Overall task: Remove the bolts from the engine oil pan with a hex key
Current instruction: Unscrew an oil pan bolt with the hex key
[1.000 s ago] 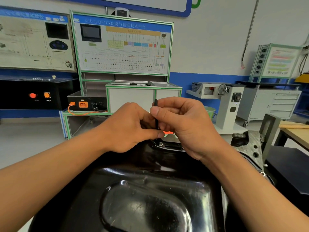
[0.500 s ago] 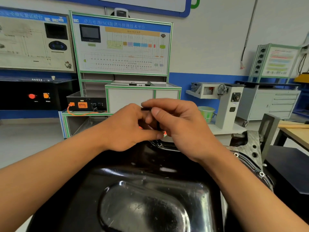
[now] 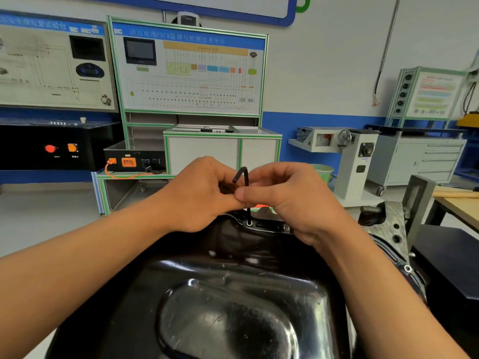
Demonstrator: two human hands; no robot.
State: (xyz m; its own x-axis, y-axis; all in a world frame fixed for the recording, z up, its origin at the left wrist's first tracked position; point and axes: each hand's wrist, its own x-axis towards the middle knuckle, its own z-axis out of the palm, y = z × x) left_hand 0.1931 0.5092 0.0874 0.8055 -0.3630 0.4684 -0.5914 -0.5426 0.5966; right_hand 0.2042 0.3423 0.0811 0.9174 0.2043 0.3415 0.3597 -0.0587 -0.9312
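While hex key (image 3: 246, 177) stands upright in bolt (image 3: 249, 223) on far flange of oil pan (image 3: 233, 307), left hand (image 3: 199, 195) and right hand (image 3: 293, 200) both pinch shaft mid-length, thumbs touching. Key: thin, stiff steel, light, likely slick; twirl shaft, or take short arm for leverage. Second bolt (image 3: 286, 227), just right on same flange, looks seated.

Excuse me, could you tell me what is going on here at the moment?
A person is working on a glossy black metal engine oil pan. The left hand and the right hand both pinch a black L-shaped hex key. Its long arm stands upright with the tip seated in a silver bolt on the pan's far flange, and its short arm points toward the left hand. A second silver bolt sits in the flange just to the right.
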